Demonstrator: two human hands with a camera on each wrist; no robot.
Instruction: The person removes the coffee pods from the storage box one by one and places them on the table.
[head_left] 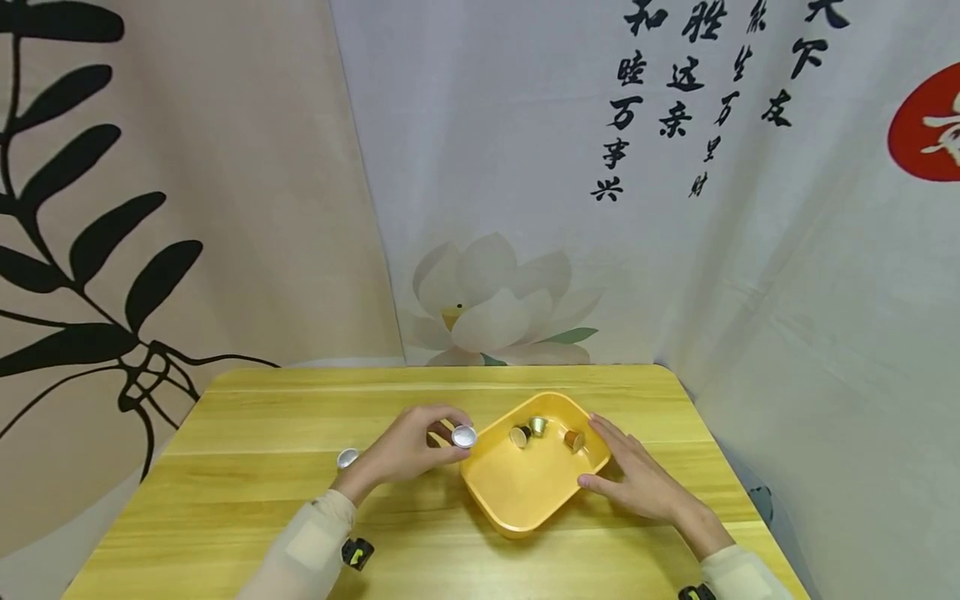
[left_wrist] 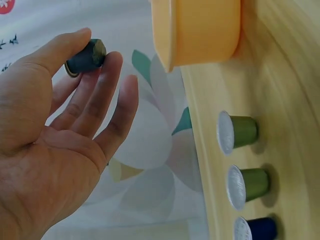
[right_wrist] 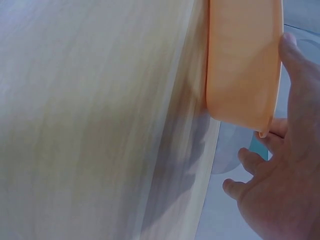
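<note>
My left hand (head_left: 411,442) pinches a dark coffee capsule (left_wrist: 87,57) between thumb and fingertips, beside the left rim of a yellow plastic basin (head_left: 517,492). From the head camera the capsule's silver lid faces up. Inside the basin lie a dark capsule (head_left: 520,436), a pale green one (head_left: 537,427) and an orange-brown one (head_left: 574,441). My right hand (head_left: 637,479) holds the basin's right end, thumb on the near side of the rim and fingers farther along it. In the right wrist view the thumb (right_wrist: 290,50) rests at the basin's edge.
Two green capsules (left_wrist: 245,131) and a dark blue one (left_wrist: 262,229) stand in a row on the wooden table (head_left: 300,396); in the head view my left wrist covers part of that row. Behind the table hangs a printed cloth (head_left: 525,167).
</note>
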